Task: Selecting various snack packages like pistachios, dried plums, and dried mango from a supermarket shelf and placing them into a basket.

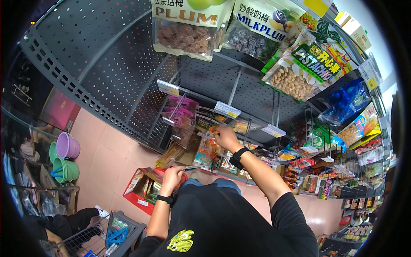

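My left hand (172, 176), low in front of my body, grips a thin, flat, dark object (194, 167) seen almost edge-on; its kind cannot be told. My right hand (226, 138) reaches into the lower rack with bent fingers, at a small orange item (212, 129) among hanging snack packets. Whether the fingers hold that item is hidden by the hand. Left of it hang pink-topped bags (184, 110) and dark packets (203, 119). Clear packs with orange contents (207, 151) sit below the hand.
A perforated metal display rack (205, 72) has projecting hooks and tag holders (227, 109). Above hang bags of plums (186, 37), milk plums (252, 41) and pistachios (292, 82). A red carton (138, 183) stands on the floor. Buckets (68, 146), a wire basket (86, 236) and another person's leg (80, 221) are left.
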Demonstrator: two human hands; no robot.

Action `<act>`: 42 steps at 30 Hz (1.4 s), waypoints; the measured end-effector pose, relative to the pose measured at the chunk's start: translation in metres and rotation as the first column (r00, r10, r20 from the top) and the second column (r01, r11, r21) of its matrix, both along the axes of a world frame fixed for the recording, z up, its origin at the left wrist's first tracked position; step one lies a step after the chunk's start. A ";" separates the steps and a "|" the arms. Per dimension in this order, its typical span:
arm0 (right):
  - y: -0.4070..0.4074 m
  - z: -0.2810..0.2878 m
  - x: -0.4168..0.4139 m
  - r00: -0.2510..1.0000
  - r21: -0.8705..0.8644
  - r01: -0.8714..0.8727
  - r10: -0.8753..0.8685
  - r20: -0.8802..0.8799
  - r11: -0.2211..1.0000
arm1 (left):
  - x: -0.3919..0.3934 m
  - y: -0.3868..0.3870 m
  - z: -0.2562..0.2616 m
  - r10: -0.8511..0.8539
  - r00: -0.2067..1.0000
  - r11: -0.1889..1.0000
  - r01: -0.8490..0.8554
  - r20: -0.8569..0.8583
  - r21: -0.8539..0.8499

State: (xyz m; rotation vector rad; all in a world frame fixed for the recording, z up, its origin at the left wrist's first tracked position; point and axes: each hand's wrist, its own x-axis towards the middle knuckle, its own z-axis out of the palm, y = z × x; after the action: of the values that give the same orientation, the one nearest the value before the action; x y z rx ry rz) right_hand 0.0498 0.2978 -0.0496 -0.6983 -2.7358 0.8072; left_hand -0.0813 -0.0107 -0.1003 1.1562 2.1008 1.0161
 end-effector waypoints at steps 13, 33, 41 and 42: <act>0.018 -0.027 -0.018 0.960 0.098 0.260 -0.268 0.076 0.961 | 0.000 -0.002 0.011 0.040 0.998 0.999 -0.039 -0.056 0.022; -0.011 -0.016 0.005 0.974 0.012 0.082 -0.083 0.210 0.997 | 0.001 0.021 0.020 0.112 0.992 0.992 -0.108 -0.063 0.063; -0.036 -0.031 0.010 0.938 -0.020 -0.080 0.082 0.336 0.997 | 0.000 0.044 0.034 0.050 0.986 0.999 -0.047 -0.158 0.020; -0.040 -0.031 0.013 0.947 -0.044 -0.105 0.114 0.300 0.993 | 0.001 0.046 0.033 0.056 0.988 0.998 -0.052 -0.147 0.025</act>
State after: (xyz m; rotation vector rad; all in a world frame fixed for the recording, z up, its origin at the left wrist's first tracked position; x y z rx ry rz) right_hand 0.0627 0.2581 -0.0809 -0.7349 -3.0672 0.8232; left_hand -0.0800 0.0358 -0.0670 1.2247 2.2525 1.0070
